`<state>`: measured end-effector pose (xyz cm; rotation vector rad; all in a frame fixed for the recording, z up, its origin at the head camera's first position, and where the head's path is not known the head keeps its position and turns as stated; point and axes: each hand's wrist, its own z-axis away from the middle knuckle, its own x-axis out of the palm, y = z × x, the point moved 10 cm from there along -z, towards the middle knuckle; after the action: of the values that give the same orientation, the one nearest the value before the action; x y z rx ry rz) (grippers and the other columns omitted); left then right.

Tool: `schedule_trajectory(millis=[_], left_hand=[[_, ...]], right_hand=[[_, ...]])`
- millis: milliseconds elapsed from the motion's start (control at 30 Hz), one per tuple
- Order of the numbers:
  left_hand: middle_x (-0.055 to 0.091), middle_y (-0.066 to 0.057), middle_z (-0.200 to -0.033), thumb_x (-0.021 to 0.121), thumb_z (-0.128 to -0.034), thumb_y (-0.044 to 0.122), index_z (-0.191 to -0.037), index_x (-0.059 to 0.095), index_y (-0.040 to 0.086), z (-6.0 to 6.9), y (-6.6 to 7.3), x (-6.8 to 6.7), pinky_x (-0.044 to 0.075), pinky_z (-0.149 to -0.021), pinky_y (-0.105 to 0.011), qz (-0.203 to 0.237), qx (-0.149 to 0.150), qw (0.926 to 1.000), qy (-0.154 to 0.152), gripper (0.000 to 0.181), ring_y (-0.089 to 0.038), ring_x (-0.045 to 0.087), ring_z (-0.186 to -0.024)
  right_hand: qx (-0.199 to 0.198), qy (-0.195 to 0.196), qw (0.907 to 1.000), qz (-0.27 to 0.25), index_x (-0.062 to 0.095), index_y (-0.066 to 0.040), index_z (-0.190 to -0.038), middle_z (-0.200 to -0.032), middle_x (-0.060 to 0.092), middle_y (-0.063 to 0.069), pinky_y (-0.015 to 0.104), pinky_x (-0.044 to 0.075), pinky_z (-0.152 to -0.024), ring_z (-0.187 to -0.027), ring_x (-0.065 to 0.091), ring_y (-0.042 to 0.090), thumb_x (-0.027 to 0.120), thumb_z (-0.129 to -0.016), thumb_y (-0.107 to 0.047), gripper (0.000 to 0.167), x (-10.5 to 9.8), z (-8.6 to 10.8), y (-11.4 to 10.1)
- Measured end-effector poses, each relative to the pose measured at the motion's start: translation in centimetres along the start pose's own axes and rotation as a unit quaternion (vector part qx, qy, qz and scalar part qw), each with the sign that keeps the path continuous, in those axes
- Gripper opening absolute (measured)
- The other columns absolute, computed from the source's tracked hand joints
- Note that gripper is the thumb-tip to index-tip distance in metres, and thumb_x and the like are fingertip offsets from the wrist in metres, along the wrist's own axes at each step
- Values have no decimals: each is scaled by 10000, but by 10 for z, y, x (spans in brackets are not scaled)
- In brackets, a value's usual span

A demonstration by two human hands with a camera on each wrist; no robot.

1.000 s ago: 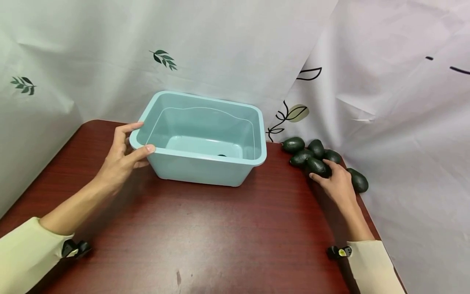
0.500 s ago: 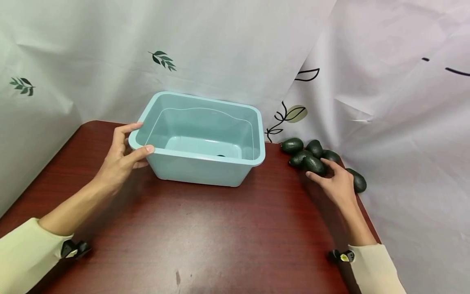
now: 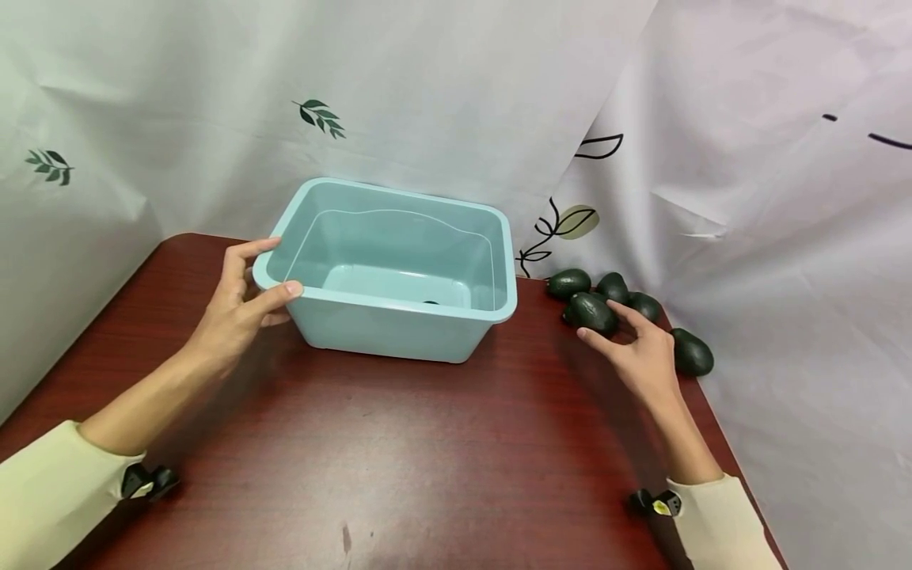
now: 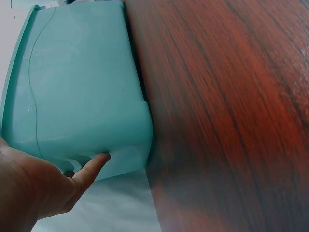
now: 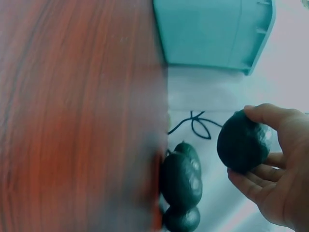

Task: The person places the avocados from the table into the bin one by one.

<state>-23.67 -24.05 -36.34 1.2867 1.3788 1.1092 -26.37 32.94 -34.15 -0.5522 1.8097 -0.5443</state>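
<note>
My left hand (image 3: pixel 238 313) grips the near left corner of a pale blue plastic tub (image 3: pixel 385 328), thumb and fingers about its rim. In the left wrist view a fingertip of the left hand (image 4: pixel 53 183) presses the wall of the tub (image 4: pixel 82 82). My right hand (image 3: pixel 644 356) holds a dark green avocado (image 3: pixel 594 314) between thumb and fingers. From the right wrist, that avocado (image 5: pixel 241 142) appears raised off the table, with the right hand (image 5: pixel 285 169) around one side. A small dark spot shows low inside the tub, mostly hidden by its front wall.
Behind the held avocado several more lie bunched, among them one avocado (image 3: pixel 568 283) at the table's back edge. Another avocado (image 3: pixel 691 352) sits apart, beside the right wrist. A reddish-brown table (image 3: pixel 427 459) spreads in front; a white patterned cloth (image 3: pixel 427 95) hangs behind.
My right hand has lifted the front avocado out of the cluster and carried it slightly left. My left hand keeps its place on the tub's corner.
</note>
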Motion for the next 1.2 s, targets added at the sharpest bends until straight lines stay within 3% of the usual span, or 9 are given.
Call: schedule_trajectory(millis=[233,367,600,900,1067,1200], left_hand=[[449,80,-1495,709,-1109,132,-1650,375,356,0,1,0,650,-828,-194,4,12,10000,4,675,-101,644,-1195],[441,85,-1509,707,-1110,130,-1655,370,355,0,1,0,650,-832,-195,21,18,10000,-16,679,-105,641,-1201],[437,81,-1509,705,-1114,135,-1659,362,352,0,0,1,650,-834,-196,6,18,10000,-28,680,-102,643,-1204],[448,78,-1492,707,-1113,143,-1658,359,356,-1,-1,1,651,-830,-194,-85,1,10000,-1,680,-93,641,-1202],[454,95,-1492,708,-1111,140,-1654,367,365,0,-1,-1,646,-823,-193,-116,-1,9999,43,679,-91,631,-1203],[452,98,-1497,703,-1113,133,-1656,366,362,-1,-1,-1,645,-822,-189,-75,10,10000,14,679,-91,627,-1209]], right_hand=[[-86,-12,9996,-260,726,-200,-1530,-1365,816,116,27,488,-864,-996,716,-79,985,-887,-476,746,7,-2,-14],[-186,10,9990,-398,749,-184,-1500,-1372,814,101,24,495,-835,-937,681,-142,996,-881,-438,714,10,-3,-23],[-159,-126,9958,-897,744,-125,-1494,-1350,816,135,44,559,-827,-917,719,-148,1001,-885,-371,705,17,-7,-35],[-324,-265,9933,-1075,723,-139,-1521,-1395,803,105,50,565,-855,-952,732,-151,989,-899,-366,714,22,-12,-54],[-444,-255,9918,-1172,738,-134,-1499,-1362,819,81,102,601,-892,-977,758,-104,992,-897,-363,692,24,-15,-64],[-584,-189,9905,-1226,733,-132,-1505,-1344,823,92,121,610,-950,-1075,797,16,988,-903,-361,693,23,-17,-73]])
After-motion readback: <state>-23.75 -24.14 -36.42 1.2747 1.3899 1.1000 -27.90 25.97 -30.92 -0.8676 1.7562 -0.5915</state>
